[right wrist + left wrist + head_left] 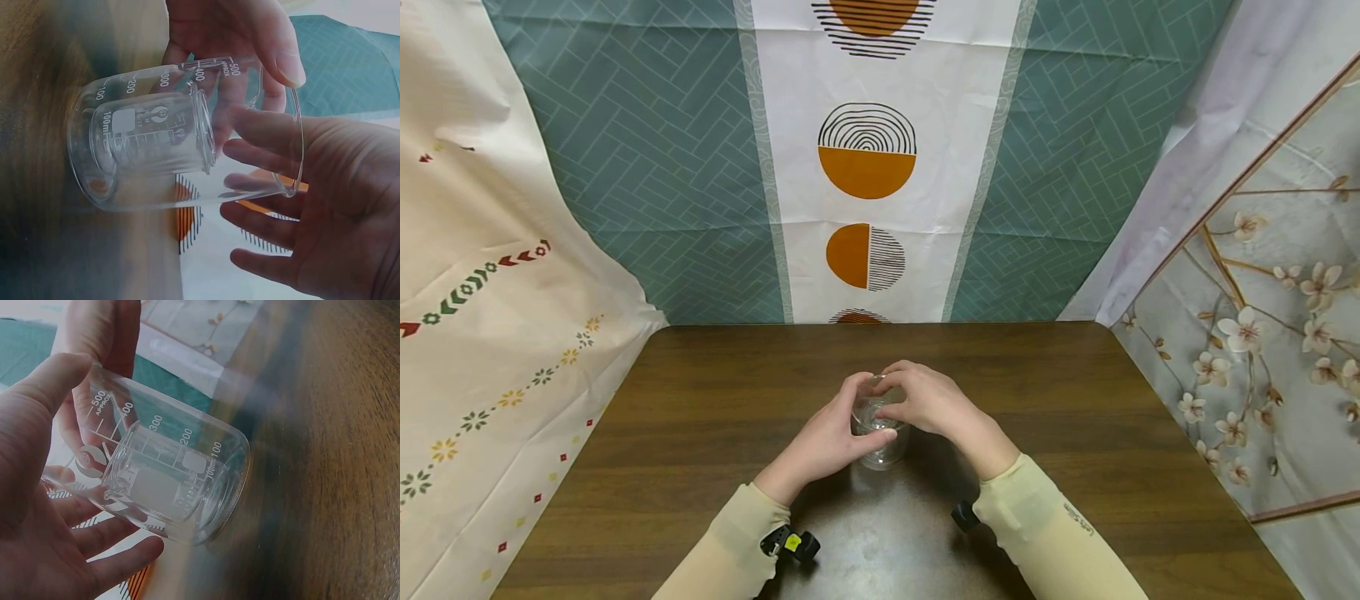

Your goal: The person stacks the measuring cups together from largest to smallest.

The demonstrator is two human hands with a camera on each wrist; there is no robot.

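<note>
A large glass beaker [884, 455] with white marks up to 500 stands on the wooden table. Inside it sits a smaller glass beaker [147, 140] marked 100 ml, its rim well below the large one's mouth. My left hand [827, 435] grips the large beaker near its rim, thumb on the near side and fingers round the far side. From the right, my right hand [931, 402] reaches to the mouth, thumb and some fingers dipping inside. In the right wrist view those fingertips are spread, a short gap from the inner beaker's rim.
The brown table [700, 383] stretches out on all sides of the beakers. A green and white patterned cloth [662, 167] hangs behind its far edge. A cream cloth [490, 333] hangs at the left, a flowered one [1247, 333] at the right.
</note>
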